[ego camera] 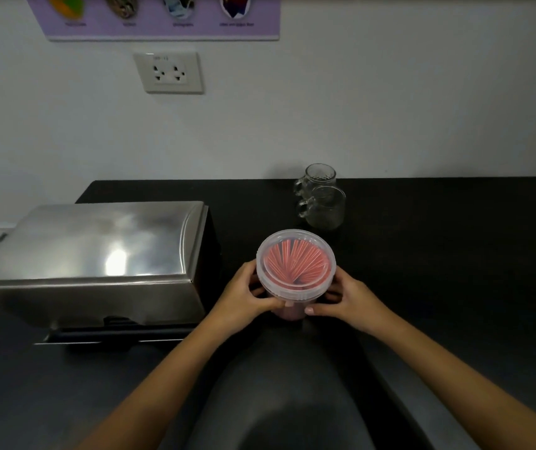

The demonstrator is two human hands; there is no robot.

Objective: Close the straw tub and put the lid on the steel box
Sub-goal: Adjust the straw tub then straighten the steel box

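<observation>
A clear plastic straw tub (296, 274) full of pink straws stands on the black counter, with its clear round lid (296, 263) lying on top. My left hand (244, 295) grips the tub's left side just under the rim. My right hand (346, 295) grips its right side, thumb near the front tab. The steel box (97, 258) sits to the left of the tub, with its domed steel lid (104, 241) resting on it.
Two glass mugs (322, 203) stand behind the tub near the wall. The black counter (455, 254) stretches to the right. A wall socket (169, 73) and a purple poster (162, 17) are on the white wall behind.
</observation>
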